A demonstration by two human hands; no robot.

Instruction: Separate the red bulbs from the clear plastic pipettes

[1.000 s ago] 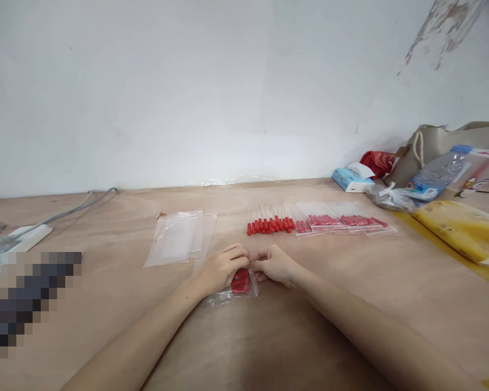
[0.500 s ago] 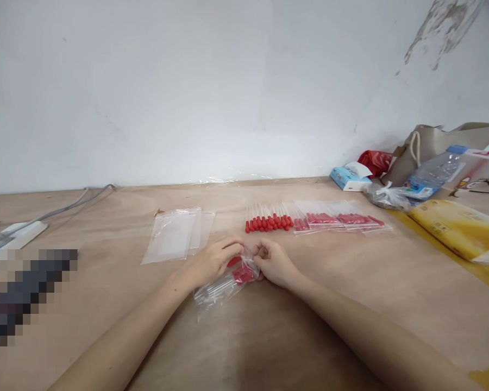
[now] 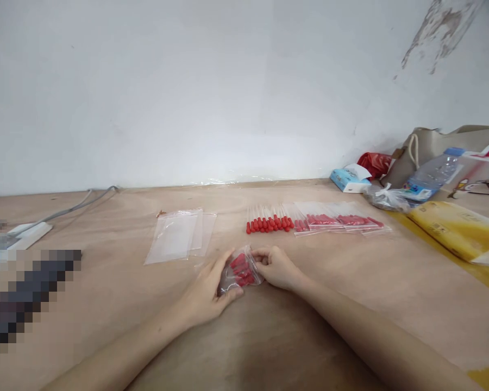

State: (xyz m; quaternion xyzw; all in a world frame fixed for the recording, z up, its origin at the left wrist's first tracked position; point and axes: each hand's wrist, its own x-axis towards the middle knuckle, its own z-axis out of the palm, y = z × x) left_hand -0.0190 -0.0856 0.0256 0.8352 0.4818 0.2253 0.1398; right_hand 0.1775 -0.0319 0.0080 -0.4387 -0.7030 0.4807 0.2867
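Note:
Between my two hands is a clear zip-lock bag (image 3: 241, 270) with several red-bulbed droppers inside, their red ends towards the right opening. My left hand (image 3: 207, 290) curves round the bag from the left, thumb below and fingers above, covering the clear tube ends. At the bag's right edge, my right hand (image 3: 276, 267) pinches the plastic with bent fingers. Beyond the hands lies a row of loose droppers (image 3: 269, 222), red bulbs towards me. Filled zip-lock bags (image 3: 338, 219) overlap to the right of that row. Flat clear bags (image 3: 175, 236) rest on the left.
At the right stand a yellow tissue pack (image 3: 452, 231), a plastic bottle (image 3: 436, 171), a blue tissue box (image 3: 348, 180), a tied plastic bag (image 3: 387, 198) and a beige bag (image 3: 452, 142). A grey cable (image 3: 77, 206) crosses the wooden table (image 3: 106, 304) at left, near a pixelated dark object (image 3: 32, 298).
My left hand has shifted from on top of the bag to wrap round its left side. The droppers' clear ends are now hidden by it. My right hand stays at the bag's right edge.

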